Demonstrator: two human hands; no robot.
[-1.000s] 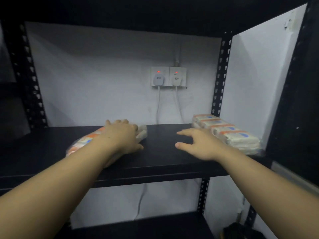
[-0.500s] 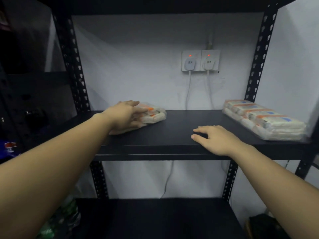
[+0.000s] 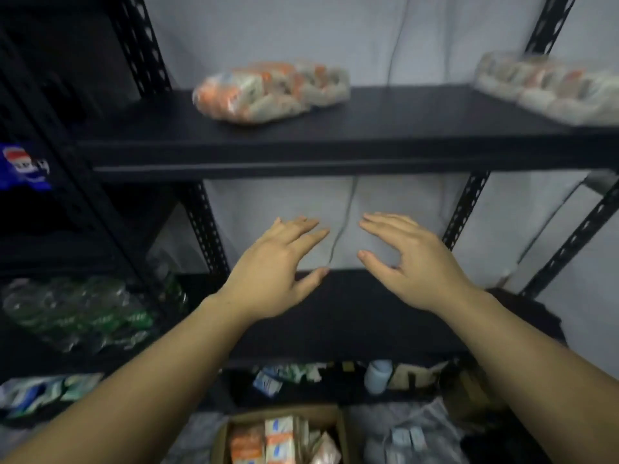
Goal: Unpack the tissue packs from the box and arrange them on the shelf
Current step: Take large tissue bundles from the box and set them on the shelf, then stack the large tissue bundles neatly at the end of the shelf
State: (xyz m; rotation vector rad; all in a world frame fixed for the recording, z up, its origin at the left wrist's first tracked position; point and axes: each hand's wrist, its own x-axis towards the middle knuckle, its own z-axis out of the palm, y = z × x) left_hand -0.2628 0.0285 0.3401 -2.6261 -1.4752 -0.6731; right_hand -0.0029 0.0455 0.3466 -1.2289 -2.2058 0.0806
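While the black metal rack (image 3: pixel 207 229) fills most of the view, its upper shelf (image 3: pixel 385 128) carries the work done so far: one tissue bundle (image 3: pixel 271 92) lies left of centre and a second bundle (image 3: pixel 549 92) sits at the right end, cut off by the frame edge. They lie well apart, probably so that further packs can fill the gap between them. Below, at the bottom edge, the cardboard box (image 3: pixel 284 413) stands open with more tissue packs (image 3: pixel 268 443) upright inside it, only partly in view. Both arms reach forward in front of the bare lower shelf (image 3: pixel 351 316). The left hand (image 3: pixel 271 272) is spread, fingers straight, holding nothing; the right hand (image 3: pixel 415 262) is likewise empty with fingers loosely extended. Judging by the palms facing down above the box, the hands seem headed for another load. Blur smears the wrappers, so print and pack count are unreadable. Green-tinted plastic bottles (image 3: pixel 77 313) on the neighbouring rack and the clutter under the lower shelf are too dim to identify.
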